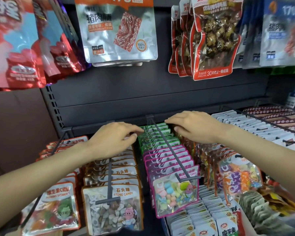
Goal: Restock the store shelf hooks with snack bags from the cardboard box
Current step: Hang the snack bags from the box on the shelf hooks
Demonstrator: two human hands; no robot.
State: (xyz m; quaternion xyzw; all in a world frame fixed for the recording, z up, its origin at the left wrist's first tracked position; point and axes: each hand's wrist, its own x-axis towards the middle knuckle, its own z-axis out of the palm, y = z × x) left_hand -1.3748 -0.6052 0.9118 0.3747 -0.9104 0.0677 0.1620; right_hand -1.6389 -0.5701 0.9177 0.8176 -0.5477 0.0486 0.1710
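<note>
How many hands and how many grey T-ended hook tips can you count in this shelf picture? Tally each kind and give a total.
Hands: 2 (left hand, right hand)
Grey T-ended hook tips: 2 (over the stone candy bag, over the pink-edged bag)
Total: 4

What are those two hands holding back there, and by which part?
Both hands, left and right, touch the top edges of the green-edged bags at the hook's rear; a closed grip cannot be told.
</note>
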